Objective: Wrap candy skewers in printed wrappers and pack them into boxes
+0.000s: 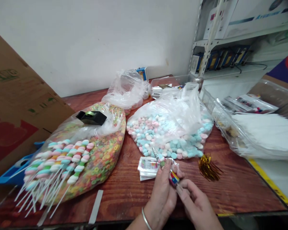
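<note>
Near the front of the table, my left hand (161, 191) is closed around a marshmallow skewer (161, 157) that looks to be in a clear wrapper with a bright label (174, 178). My right hand (194, 199) pinches its lower end by the label; the fingers hide part of it. Just beyond my left hand lies a stack of printed silver packets (147, 167). Gold twist ties (208, 167) are bunched to the right. Several bare marshmallow skewers (60, 161) with white sticks rest at left on a bag of coloured cereal rings (110, 150).
A large clear bag of pastel marshmallows (168, 134) sits behind my hands. A black tape dispenser (91, 118) tops the ring bag. Clear bins (230, 140) stand at right, a cardboard box (19, 95) at left. A tape strip (96, 207) lies near the front edge.
</note>
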The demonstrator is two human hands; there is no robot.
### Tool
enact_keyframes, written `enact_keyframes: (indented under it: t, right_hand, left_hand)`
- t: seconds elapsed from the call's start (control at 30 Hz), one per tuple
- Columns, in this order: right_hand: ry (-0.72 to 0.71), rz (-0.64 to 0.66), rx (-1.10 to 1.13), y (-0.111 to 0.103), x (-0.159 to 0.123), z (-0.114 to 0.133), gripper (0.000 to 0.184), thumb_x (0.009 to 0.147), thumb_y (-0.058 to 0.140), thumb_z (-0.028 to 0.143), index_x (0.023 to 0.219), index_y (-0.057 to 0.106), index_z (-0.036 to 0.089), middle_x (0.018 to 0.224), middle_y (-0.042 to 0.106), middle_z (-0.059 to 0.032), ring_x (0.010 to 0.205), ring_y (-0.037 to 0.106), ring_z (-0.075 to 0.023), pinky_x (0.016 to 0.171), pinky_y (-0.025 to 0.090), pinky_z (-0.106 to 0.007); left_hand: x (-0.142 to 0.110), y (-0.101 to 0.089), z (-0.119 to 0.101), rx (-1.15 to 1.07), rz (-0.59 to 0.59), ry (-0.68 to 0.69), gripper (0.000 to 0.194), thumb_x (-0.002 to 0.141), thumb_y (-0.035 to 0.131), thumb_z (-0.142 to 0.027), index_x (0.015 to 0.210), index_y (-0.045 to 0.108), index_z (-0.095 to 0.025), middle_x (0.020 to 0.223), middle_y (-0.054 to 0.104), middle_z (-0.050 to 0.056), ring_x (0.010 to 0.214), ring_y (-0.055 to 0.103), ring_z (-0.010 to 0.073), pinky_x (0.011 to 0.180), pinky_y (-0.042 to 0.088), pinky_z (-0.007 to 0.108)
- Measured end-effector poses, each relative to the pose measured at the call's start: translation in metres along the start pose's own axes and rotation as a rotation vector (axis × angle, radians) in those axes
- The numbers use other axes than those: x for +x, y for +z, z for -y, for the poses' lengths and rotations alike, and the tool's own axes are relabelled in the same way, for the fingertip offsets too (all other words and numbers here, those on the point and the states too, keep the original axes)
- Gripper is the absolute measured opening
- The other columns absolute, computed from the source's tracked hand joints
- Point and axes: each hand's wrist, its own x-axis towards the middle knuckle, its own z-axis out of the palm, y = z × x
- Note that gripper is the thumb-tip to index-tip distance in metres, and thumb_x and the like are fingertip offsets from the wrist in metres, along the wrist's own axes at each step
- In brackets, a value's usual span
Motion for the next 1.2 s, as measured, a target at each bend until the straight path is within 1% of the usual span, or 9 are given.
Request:
enact_keyframes:
  t: [0.2, 0.33, 0.4, 0.47, 0.6, 0.8, 0.93, 1.07, 1.2]
  right_hand:
    - [-0.083, 0.079, -0.388, -0.011, -0.004, -0.007, 0.029, 0.093, 0.045, 0.044, 0.083, 0.059, 0.021, 0.076, 0.059, -0.0018, 0.07, 0.054, -0.0172, 0.067, 0.045, -0.023]
    - [-0.065, -0.075, -0.154, -0.005, 0.008, -0.01, 0.03, 0.088, 0.054, 0.049, 0.092, 0.062, 0.021, 0.086, 0.061, -0.0044, 0.079, 0.056, -0.0192, 0.077, 0.047, -0.027]
    - [0.025, -0.069, 0.061, -0.002, 0.013, -0.012, 0.032, 0.085, 0.059, 0.053, 0.089, 0.061, 0.021, 0.071, 0.055, 0.001, 0.06, 0.05, -0.0128, 0.058, 0.046, -0.021]
    - [0.146, -0.036, 0.256, 0.001, 0.014, -0.012, 0.038, 0.081, 0.063, 0.058, 0.083, 0.059, 0.02, 0.055, 0.037, 0.0088, 0.043, 0.029, -0.0056, 0.04, 0.028, -0.015]
    - [0.283, -0.063, 0.442, 0.011, 0.011, -0.008, 0.047, 0.072, 0.071, 0.062, 0.089, 0.058, 0.02, 0.051, 0.029, 0.0124, 0.039, 0.02, -0.0026, 0.037, 0.019, -0.013]
    - [0.147, -0.227, 0.396, 0.017, 0.013, -0.004, 0.044, 0.078, 0.066, 0.06, 0.102, 0.054, 0.026, 0.055, 0.041, 0.01, 0.04, 0.031, -0.0066, 0.038, 0.022, -0.017]
    - [0.212, -0.231, 0.48, 0.013, 0.017, 0.004, 0.047, 0.072, 0.069, 0.064, 0.083, 0.05, 0.022, 0.05, 0.028, 0.0133, 0.039, 0.019, -0.0035, 0.037, 0.016, -0.016]
    - [0.268, -0.059, 0.602, 0.01, 0.016, 0.013, 0.042, 0.079, 0.066, 0.057, 0.075, 0.046, 0.021, 0.051, 0.027, 0.0142, 0.039, 0.008, -0.0024, 0.035, 0.015, -0.016]
    - [0.149, -0.105, 0.357, 0.01, 0.014, 0.008, 0.04, 0.084, 0.058, 0.059, 0.078, 0.051, 0.02, 0.055, 0.039, 0.0092, 0.042, 0.029, -0.0055, 0.041, 0.028, -0.018]
  left_hand:
    - [0.0, -0.006, 0.002, 0.049, 0.0, 0.035, 0.02, 0.086, 0.062, -0.032, 0.076, 0.054, -0.017, 0.062, 0.054, -0.002, 0.058, 0.051, 0.0091, 0.063, 0.042, 0.022]
    - [-0.012, -0.005, 0.018, 0.13, -0.045, -0.009, 0.017, 0.084, 0.064, -0.029, 0.078, 0.059, -0.014, 0.072, 0.06, 0.003, 0.069, 0.055, 0.0111, 0.072, 0.043, 0.023]
    - [-0.016, -0.004, 0.017, 0.162, -0.015, -0.008, 0.014, 0.082, 0.066, -0.026, 0.085, 0.062, -0.014, 0.081, 0.063, 0.005, 0.076, 0.056, 0.0125, 0.077, 0.044, 0.024]
    - [-0.017, -0.004, 0.015, 0.161, 0.022, -0.037, 0.017, 0.083, 0.065, -0.028, 0.092, 0.065, -0.014, 0.088, 0.065, 0.007, 0.08, 0.058, 0.014, 0.078, 0.044, 0.025]
    - [-0.017, -0.008, 0.017, 0.257, -0.001, -0.006, 0.026, 0.086, 0.059, -0.037, 0.088, 0.069, -0.012, 0.082, 0.065, 0.007, 0.076, 0.058, 0.0143, 0.074, 0.045, 0.023]
    - [-0.012, -0.017, 0.028, 0.446, -0.119, -0.015, 0.036, 0.078, 0.067, -0.047, 0.094, 0.07, -0.014, 0.054, 0.05, -0.003, 0.045, 0.041, 0.0084, 0.042, 0.031, 0.018]
    - [-0.013, -0.019, 0.022, 0.428, 0.011, -0.115, 0.039, 0.069, 0.075, -0.044, 0.095, 0.07, -0.016, 0.053, 0.053, -0.002, 0.042, 0.045, 0.0094, 0.041, 0.035, 0.019]
    - [-0.016, -0.017, 0.014, 0.367, 0.029, -0.093, 0.041, 0.069, 0.076, -0.041, 0.1, 0.07, -0.015, 0.056, 0.058, 0.0, 0.043, 0.05, 0.0108, 0.047, 0.043, 0.022]
    - [-0.015, -0.014, 0.009, 0.522, -0.048, -0.018, 0.036, 0.072, 0.072, -0.044, 0.093, 0.072, -0.015, 0.051, 0.056, -0.002, 0.041, 0.048, 0.011, 0.044, 0.04, 0.022]
